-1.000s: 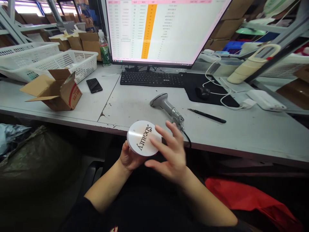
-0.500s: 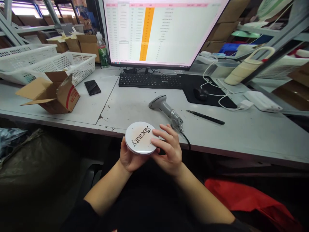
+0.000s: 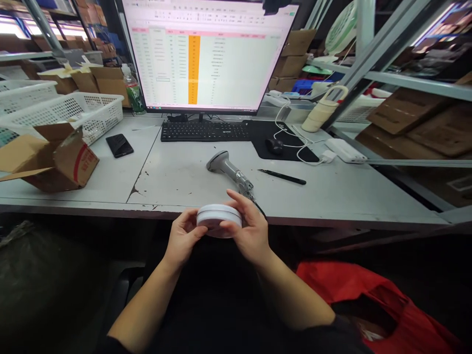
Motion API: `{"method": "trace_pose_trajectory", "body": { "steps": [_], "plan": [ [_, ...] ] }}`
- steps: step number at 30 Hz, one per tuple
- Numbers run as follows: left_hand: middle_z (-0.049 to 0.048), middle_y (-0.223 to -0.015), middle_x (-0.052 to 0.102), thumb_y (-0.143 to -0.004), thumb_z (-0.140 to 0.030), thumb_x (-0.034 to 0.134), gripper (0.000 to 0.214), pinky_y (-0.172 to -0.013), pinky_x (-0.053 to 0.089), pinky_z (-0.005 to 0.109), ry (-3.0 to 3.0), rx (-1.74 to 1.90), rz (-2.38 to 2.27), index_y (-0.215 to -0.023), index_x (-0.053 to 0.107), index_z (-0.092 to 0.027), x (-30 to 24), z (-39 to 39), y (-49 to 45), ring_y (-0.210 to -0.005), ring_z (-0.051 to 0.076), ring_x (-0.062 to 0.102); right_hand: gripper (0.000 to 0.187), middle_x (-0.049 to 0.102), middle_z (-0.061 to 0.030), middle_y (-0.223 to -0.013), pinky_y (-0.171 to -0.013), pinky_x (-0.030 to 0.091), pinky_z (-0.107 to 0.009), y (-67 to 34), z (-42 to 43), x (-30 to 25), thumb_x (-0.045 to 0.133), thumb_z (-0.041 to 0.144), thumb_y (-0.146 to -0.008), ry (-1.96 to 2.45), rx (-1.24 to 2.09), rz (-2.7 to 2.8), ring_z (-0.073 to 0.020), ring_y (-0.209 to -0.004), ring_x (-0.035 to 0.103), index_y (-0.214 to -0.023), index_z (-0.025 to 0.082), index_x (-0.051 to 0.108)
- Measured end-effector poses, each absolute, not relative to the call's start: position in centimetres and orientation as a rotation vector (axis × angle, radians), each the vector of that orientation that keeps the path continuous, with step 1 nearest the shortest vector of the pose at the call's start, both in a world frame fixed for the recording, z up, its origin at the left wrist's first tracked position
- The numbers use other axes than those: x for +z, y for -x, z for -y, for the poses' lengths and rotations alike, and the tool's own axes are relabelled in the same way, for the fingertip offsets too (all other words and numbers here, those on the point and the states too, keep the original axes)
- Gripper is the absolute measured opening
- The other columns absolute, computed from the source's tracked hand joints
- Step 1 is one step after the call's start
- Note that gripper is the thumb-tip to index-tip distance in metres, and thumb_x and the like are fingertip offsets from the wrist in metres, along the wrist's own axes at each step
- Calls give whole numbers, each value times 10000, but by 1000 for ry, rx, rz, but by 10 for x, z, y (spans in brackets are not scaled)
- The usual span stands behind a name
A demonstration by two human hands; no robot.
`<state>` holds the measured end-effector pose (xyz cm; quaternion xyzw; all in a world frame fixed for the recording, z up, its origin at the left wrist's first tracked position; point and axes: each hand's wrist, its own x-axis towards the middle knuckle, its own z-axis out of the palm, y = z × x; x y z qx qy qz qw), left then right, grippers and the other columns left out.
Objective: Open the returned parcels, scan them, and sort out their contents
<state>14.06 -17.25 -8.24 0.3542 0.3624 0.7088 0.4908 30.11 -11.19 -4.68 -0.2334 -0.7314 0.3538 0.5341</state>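
Between my two hands, just in front of the table edge, is a round white cosmetic case (image 3: 219, 211), tilted so that its rim faces up and its lettered lid is out of sight. My left hand (image 3: 181, 238) grips the left side with its thumb at the near edge. On the right side, my right hand (image 3: 252, 230) holds it with thumb and fingers, the index finger raised above the rim. Just beyond my right hand lies a grey barcode scanner (image 3: 229, 171) on the table, its handle wrapped in clear plastic.
A black craft knife (image 3: 283, 176) lies right of the scanner. An opened cardboard box (image 3: 55, 162), a phone (image 3: 120, 145) and white baskets (image 3: 99, 110) are to the left. Behind stand a keyboard (image 3: 204, 132), mouse (image 3: 275, 146) and monitor (image 3: 228, 64). A red bag (image 3: 339, 275) hangs low right.
The case has been tipped over, so its printed lid no longer shows and its side does. My right fingers have shifted from the lid to the edge. The view has swung right.
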Motion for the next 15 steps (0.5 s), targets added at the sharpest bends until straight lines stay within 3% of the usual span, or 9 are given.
{"method": "trace_pose_trajectory", "body": {
  "steps": [3, 5, 8, 12, 15],
  "plan": [
    [22, -918, 720, -700, -421, 916, 435, -703, 522, 196, -700, 1658, -856, -1010, 713, -193, -79, 174, -145, -790, 130, 653, 514, 750, -52, -1057, -825, 567, -354, -303, 107, -42, 546, 598, -999, 640, 1085, 1711, -208, -909, 697, -1366, 253, 653],
    [22, -962, 720, -673, -458, 926, 567, -692, 523, 193, -659, 1634, -838, -1118, 677, -211, -77, 175, -146, -804, 133, 663, 523, 754, -68, -1085, -868, 554, -359, -303, 104, -41, 498, 619, -1012, 692, 1247, 1685, -220, -962, 696, -1288, 228, 710],
    [55, -1069, 721, -658, -531, 918, 724, -790, 550, 236, -721, 1660, -799, -1249, 637, -223, -77, 177, -145, -930, 182, 693, 515, 758, -75, -1108, -904, 540, -358, -301, 101, -43, 540, 619, -992, 696, 1469, 1615, -229, -1013, 695, -1227, 207, 741],
    [103, -1141, 714, -661, -650, 875, 757, -876, 553, 293, -798, 1700, -810, -1229, 661, -197, -78, 178, -143, -1045, 247, 693, 534, 764, -77, -1110, -912, 538, -369, -297, 101, -49, 589, 640, -954, 689, 1587, 1522, -238, -1024, 697, -1212, 200, 747],
    [112, -1135, 718, -649, -689, 862, 783, -857, 558, 302, -800, 1705, -825, -1224, 670, -194, -77, 179, -142, -1031, 256, 699, 539, 762, -78, -1138, -931, 531, -382, -296, 102, -51, 590, 644, -951, 702, 1600, 1509, -246, -1048, 693, -1221, 203, 742]
  ]
}}
